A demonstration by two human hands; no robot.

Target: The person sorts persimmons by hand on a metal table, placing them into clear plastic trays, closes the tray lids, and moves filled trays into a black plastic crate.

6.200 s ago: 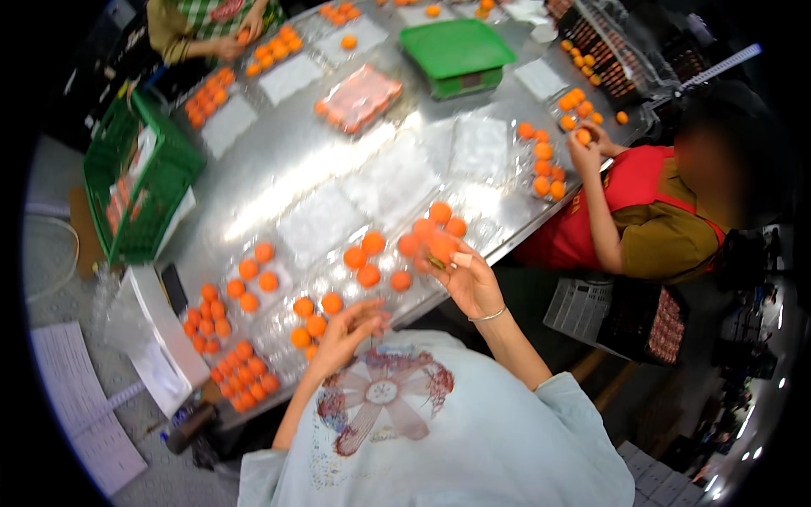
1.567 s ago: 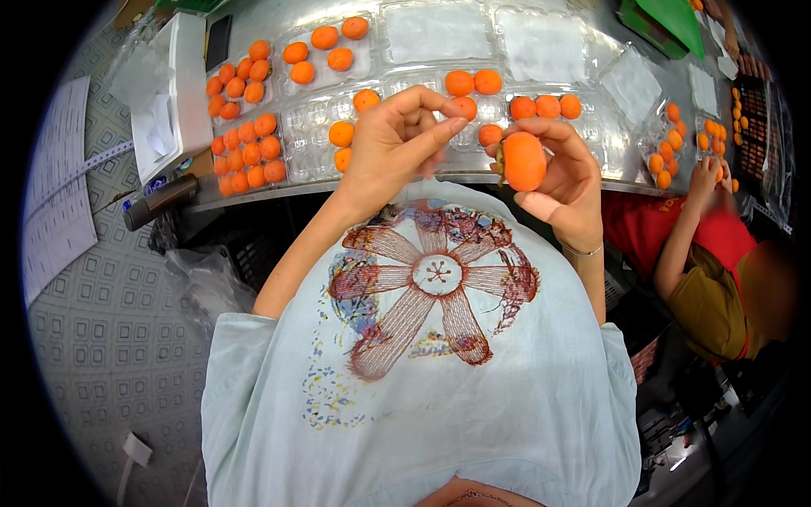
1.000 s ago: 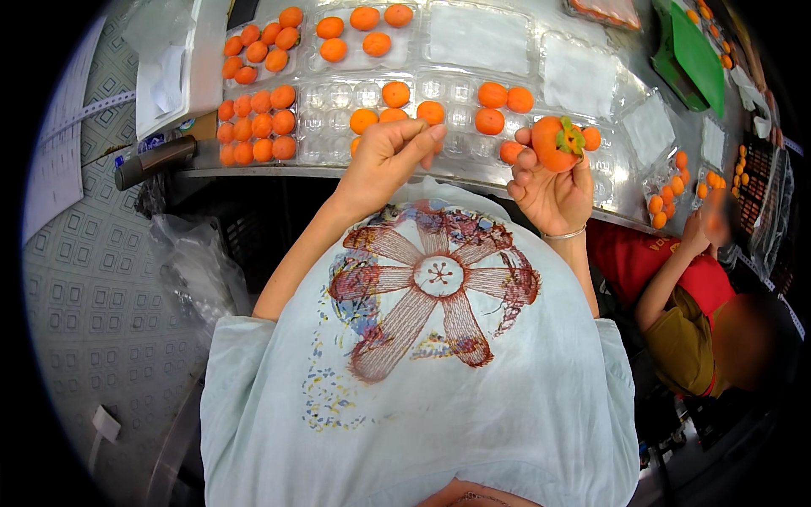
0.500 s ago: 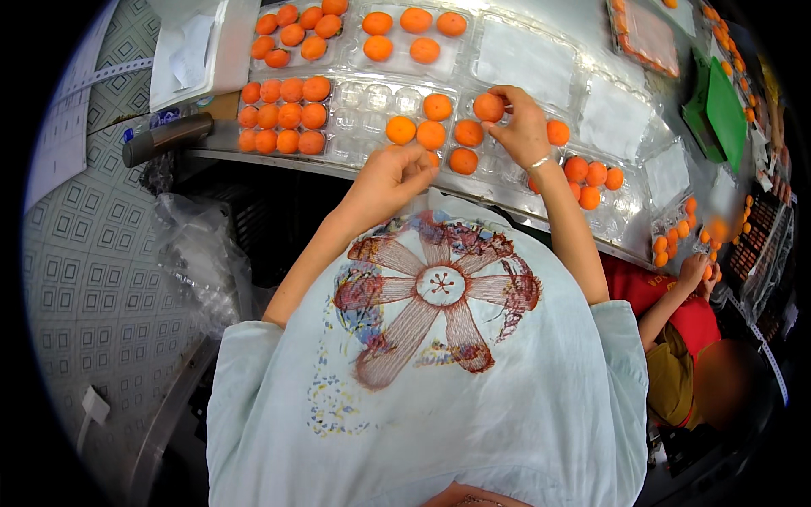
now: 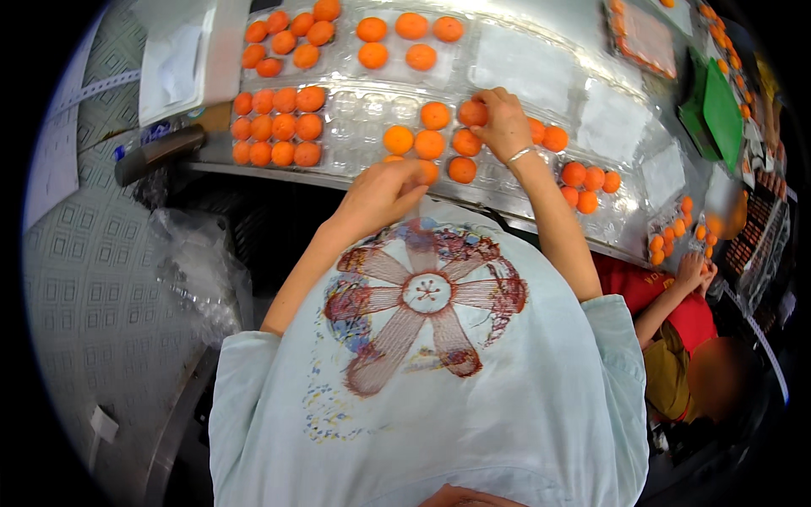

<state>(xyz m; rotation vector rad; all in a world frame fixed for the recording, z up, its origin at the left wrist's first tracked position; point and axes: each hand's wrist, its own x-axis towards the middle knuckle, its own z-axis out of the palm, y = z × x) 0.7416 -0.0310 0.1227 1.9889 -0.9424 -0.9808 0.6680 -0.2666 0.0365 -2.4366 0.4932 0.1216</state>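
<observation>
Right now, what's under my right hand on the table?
The right hand rests on one orange fruit in the clear plastic tray, with more fruits around it. The palm covers the tray cups beneath, so whether they are filled cannot be seen.

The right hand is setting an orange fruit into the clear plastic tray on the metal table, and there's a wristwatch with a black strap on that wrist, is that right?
Not quite. In the head view the right hand rests on an orange fruit in the clear plastic tray on the metal table, but its wrist carries a thin silver bracelet, not a black-strapped watch.
</observation>
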